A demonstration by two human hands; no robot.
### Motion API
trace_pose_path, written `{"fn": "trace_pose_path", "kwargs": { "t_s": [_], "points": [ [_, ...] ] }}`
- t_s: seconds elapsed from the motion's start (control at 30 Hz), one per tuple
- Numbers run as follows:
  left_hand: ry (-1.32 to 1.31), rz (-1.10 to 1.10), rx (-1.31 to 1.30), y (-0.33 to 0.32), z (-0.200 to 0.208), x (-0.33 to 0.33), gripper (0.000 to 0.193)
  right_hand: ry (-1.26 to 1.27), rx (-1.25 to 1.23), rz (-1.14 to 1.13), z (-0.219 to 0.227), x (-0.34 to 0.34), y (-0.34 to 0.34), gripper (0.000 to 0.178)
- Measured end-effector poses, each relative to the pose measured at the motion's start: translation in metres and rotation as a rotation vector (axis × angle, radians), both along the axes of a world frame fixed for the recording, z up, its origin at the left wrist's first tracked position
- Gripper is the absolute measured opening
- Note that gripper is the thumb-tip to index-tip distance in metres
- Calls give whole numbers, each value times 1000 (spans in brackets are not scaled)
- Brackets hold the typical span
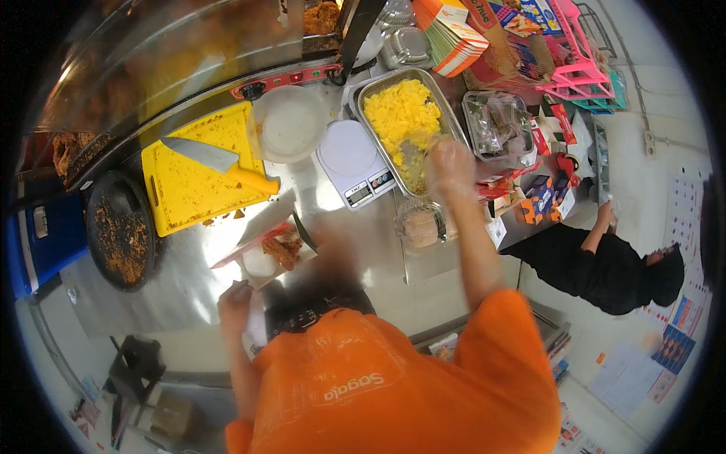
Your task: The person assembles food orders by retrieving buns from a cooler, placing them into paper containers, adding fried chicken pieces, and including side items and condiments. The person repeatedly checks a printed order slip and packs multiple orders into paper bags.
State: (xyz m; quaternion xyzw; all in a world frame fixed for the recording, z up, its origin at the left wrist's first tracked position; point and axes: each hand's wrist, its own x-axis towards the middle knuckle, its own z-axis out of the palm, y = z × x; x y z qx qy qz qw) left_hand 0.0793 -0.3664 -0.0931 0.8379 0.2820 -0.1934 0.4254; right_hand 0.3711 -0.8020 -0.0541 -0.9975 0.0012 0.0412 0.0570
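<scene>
My right hand (451,168), in a clear plastic glove, reaches over the near right edge of a metal tray (414,189) with yellow scrambled egg (401,113) in it. Its fingers point down at the egg and are too blurred to read. At the near edge of the steel counter, my left hand (236,303) has its fingers curled closed beside the near corner of an open paper food box (302,253). What those fingers hold is unclear. Inside the box lie a white mound of rice (259,262) and a piece of fried chicken (282,251).
A knife (204,157) lies on a yellow cutting board (170,200), beside a dark crumb-covered pan (117,231). A digital scale (349,155) and a translucent tub (290,123) stand behind the box. A clear container (422,225) sits before the tray. Another person (605,265) stands right.
</scene>
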Motion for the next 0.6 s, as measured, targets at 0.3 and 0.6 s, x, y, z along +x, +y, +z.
{"fn": "trace_pose_path", "kwargs": {
  "t_s": [0.3, 0.6],
  "points": [
    [33, 255, 27, 7, 10, -29, 31, 246, -294, 213, -66, 42, -62, 54],
    [21, 273, 70, -9, 20, -25, 32, 501, -439, 208, -58, 33, -19, 81]
  ]
}}
